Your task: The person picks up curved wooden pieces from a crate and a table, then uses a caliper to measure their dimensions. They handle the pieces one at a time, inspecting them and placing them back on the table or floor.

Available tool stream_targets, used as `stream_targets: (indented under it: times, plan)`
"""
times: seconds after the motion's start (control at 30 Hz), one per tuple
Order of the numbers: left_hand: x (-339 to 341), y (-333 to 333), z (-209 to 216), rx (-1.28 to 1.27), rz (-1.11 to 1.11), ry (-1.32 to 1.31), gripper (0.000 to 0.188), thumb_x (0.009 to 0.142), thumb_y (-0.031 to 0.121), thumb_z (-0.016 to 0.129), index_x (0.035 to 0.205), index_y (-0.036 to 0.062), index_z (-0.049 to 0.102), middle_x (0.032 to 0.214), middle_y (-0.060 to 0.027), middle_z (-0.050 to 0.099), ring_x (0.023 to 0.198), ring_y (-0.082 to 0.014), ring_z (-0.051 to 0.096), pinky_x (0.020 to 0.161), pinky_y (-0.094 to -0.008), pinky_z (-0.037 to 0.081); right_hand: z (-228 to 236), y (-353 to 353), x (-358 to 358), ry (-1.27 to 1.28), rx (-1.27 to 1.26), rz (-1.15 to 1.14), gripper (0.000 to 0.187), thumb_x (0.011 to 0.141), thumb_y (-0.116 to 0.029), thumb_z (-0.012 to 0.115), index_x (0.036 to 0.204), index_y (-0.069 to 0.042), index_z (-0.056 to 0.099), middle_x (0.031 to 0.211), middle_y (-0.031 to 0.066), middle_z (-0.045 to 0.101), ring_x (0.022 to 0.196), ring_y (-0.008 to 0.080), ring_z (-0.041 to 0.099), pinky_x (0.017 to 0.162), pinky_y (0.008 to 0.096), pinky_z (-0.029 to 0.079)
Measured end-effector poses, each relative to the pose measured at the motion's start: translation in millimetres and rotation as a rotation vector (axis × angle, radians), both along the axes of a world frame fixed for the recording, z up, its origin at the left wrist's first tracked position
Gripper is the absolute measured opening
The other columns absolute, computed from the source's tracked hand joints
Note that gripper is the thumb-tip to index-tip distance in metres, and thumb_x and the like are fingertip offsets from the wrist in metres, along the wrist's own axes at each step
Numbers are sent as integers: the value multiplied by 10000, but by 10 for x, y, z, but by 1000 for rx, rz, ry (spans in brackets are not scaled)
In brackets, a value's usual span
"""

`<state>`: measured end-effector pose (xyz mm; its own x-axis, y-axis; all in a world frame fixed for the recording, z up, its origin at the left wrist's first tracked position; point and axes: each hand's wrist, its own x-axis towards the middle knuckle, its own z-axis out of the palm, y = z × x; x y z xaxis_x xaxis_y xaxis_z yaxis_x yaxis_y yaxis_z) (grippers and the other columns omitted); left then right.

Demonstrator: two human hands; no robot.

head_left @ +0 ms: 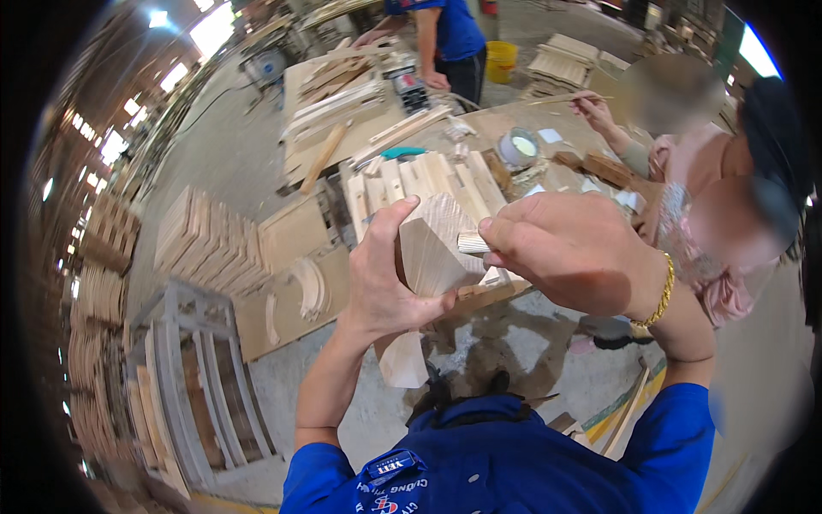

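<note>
My left hand [374, 278] is wrapped round a pale, angled wooden piece [431, 255], thumb on one side and fingers on the other. The piece's lower end shows below my wrist. Between thumb and fingertips, my right hand [575, 250] pinches a short, grooved wooden dowel [471, 243]. The dowel's free end points left at the face of the wooden piece; whether it sits in a hole there I cannot tell. Just beyond my hands, several pale wooden slats [419, 178] lie side by side on the workbench.
A roll of tape [518, 147] and a teal tool [402, 152] lie on the bench. One person [458, 43] stands beyond it, another [693, 184] at the right. Stacked curved wooden parts [205, 240] and a grey rack [193, 377] stand left. A yellow bucket [501, 62] is farther back.
</note>
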<state>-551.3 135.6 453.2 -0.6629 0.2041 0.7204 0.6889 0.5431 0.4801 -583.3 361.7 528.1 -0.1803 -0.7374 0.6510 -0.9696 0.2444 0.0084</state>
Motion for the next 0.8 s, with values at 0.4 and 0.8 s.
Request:
stream_targets:
  times: [0.4,0.8]
  plan:
    - [862,-702,34,-299,312,180,849,421,124,738,1219,70,452,853,-98,501,716,-258,530,589,-371,448,-244,-809,545,-422,-1,94,155,770,-94,617,811,-13,491,631,145,527,568,309,556,509,380,426]
    - [1411,-2922,595,485,509,-97,840,682,341,767,1317,23,319,1171,-144,503,1054,-269,537,882,-395,469,-925,-2009,304,-1725,-1185,209,230,830,-85,519,1031,27,515,826,47,467,727,140,477,641,252,421]
